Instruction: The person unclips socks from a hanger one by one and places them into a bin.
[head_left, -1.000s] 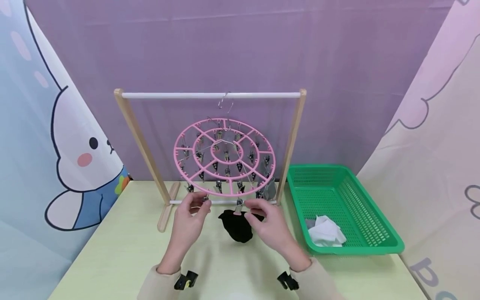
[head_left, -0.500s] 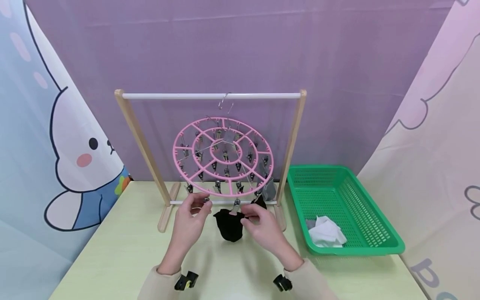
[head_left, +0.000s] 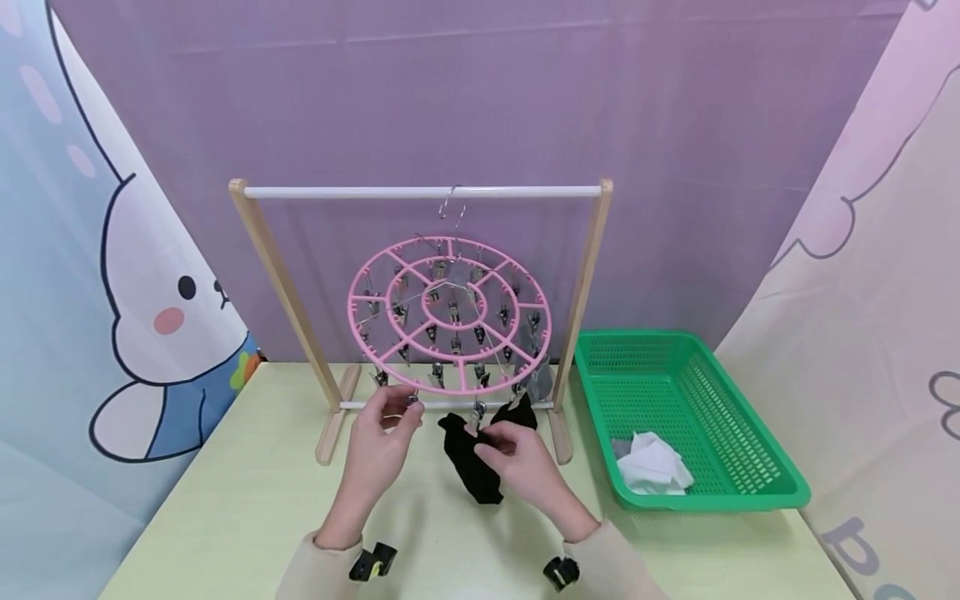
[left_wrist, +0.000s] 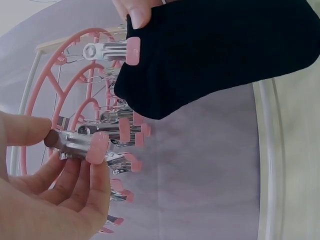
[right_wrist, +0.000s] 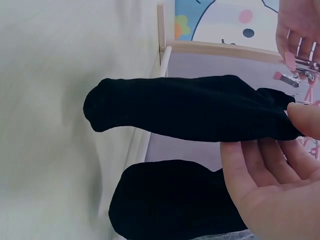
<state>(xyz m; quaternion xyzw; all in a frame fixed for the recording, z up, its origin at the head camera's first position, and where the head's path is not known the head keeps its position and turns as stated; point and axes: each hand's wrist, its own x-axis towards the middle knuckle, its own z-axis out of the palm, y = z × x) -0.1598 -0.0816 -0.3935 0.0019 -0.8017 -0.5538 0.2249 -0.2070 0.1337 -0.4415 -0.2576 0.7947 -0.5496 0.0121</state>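
My left hand (head_left: 382,433) pinches a metal clip with pink tips (left_wrist: 82,145) between thumb and fingers; nothing is in that clip. A black sock (head_left: 472,462) hangs at the front of the pink round hanger (head_left: 461,390), its upper edge caught in another pink-tipped clip (left_wrist: 112,51). Beside that clip, my right hand (head_left: 525,462) pinches the sock's top edge, thumb on one side and fingers on the other, as the right wrist view shows. Another black sock (right_wrist: 170,200) hangs just to the right, partly behind the right hand.
The hanger hooks over the white bar (head_left: 345,192) of a wooden stand (head_left: 273,275). Several clips dangle from its rings. A grey cloth (head_left: 538,382) hangs at its right rear. At right, a green basket (head_left: 750,446) holds a white cloth (head_left: 654,467) and something grey.
My right hand has moved left and slightly down to the sock's top edge, turning the sock and uncovering the other black sock. The left hand has stayed at its clip.
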